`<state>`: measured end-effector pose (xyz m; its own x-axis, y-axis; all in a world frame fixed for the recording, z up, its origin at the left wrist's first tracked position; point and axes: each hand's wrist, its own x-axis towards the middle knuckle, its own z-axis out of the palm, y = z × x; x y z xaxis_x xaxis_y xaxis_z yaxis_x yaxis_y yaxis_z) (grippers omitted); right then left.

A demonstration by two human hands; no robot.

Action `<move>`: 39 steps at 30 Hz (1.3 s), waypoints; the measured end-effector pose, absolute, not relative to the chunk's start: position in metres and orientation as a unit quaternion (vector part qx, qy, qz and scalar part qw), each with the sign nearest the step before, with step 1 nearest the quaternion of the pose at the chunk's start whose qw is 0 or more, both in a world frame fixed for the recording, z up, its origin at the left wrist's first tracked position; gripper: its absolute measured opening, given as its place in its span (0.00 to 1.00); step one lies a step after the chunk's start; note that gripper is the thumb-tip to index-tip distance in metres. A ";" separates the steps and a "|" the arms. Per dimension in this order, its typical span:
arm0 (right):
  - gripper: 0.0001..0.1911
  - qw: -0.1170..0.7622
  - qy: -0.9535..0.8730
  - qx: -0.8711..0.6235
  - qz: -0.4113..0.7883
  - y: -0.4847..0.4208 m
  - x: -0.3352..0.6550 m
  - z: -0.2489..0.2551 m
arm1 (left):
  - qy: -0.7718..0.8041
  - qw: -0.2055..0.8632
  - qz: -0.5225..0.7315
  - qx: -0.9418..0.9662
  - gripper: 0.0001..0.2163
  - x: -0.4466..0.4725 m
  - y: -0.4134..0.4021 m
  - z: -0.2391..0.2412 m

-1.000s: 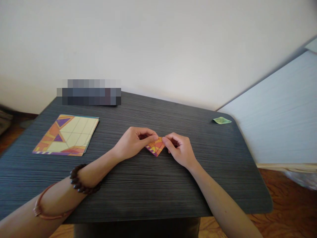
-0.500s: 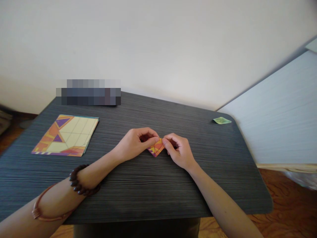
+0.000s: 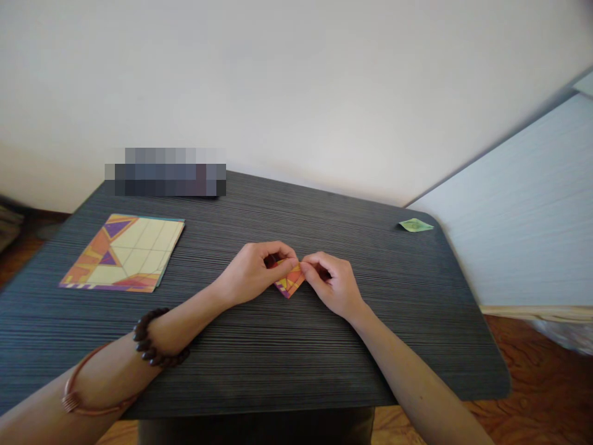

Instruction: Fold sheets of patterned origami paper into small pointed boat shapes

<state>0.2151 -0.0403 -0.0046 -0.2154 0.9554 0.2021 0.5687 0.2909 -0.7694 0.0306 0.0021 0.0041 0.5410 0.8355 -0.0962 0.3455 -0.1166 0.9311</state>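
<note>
A small piece of folded paper (image 3: 290,282), patterned in orange, yellow and purple, is between my hands above the middle of the table. My left hand (image 3: 254,269) pinches its upper left part between thumb and fingers. On the other side, my right hand (image 3: 334,281) has thumb and forefinger closed on the right corner. One corner of the paper points down toward me. The fingers hide its upper edge, and the fold there cannot be made out.
A stack of square patterned sheets (image 3: 134,250) lies on the dark table (image 3: 259,358) at left. Behind it is a blurred-out object (image 3: 169,176). A green folded paper (image 3: 416,225) rests near the far right corner. A pale panel (image 3: 523,216) stands at right.
Both hands and the folded paper have shifted very slightly toward me and to the left. The grip of each hand on the paper stays much the same.
</note>
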 end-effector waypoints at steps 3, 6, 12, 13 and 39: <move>0.11 0.351 -0.708 -0.538 0.293 -0.041 0.216 -0.006 | 0.412 0.537 0.259 0.689 0.12 0.031 0.003 0.004; 0.11 0.377 -0.677 -0.556 0.301 -0.042 0.216 -0.010 | 0.407 0.560 0.280 0.665 0.14 0.030 0.006 0.005; 0.12 0.405 -0.651 -0.562 0.311 -0.043 0.217 -0.011 | 0.402 0.578 0.283 0.652 0.13 0.029 0.006 0.006; 0.11 0.396 -0.662 -0.558 0.306 -0.043 0.217 -0.010 | 0.402 0.578 0.285 0.651 0.13 0.029 0.006 0.006; 0.07 0.385 -0.743 -0.498 0.227 -0.043 0.214 -0.005 | 0.376 0.551 0.234 0.707 0.11 0.026 0.003 0.009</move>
